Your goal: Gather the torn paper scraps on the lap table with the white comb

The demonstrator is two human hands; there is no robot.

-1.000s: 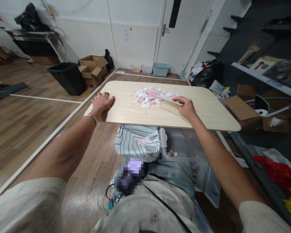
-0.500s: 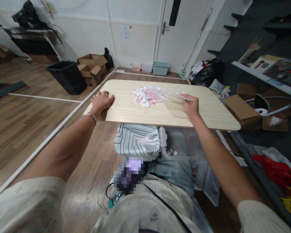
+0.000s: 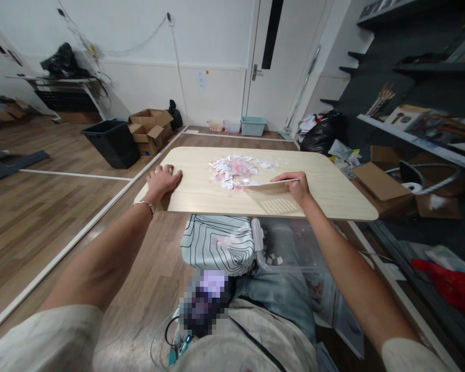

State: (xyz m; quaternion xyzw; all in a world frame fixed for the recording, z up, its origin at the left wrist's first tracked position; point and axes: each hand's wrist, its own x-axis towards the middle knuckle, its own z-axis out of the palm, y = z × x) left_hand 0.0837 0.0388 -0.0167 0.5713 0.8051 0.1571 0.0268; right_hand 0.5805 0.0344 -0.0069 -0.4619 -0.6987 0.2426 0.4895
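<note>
My left hand rests on the left part of the light wooden tabletop, fingers spread, holding nothing. In my right hand is a thin, flat white slotted strip, gripped at its right end and seen nearly edge-on. It casts a striped shadow on the board. Its far end reaches the near right side of a pile of torn white and pink paper scraps at the middle of the tabletop. Whether the strip touches the scraps I cannot tell.
Below the near edge are a pale cushion-like item with black lines and a clear plastic box holding small white pieces. A black bin and cardboard boxes stand left. An open carton and shelves flank the right.
My right hand has drawn the strip nearer and slightly left, turning it flatter to my view. Some scraps now lie further right. My left hand stays on the board; the view has tilted up.
</note>
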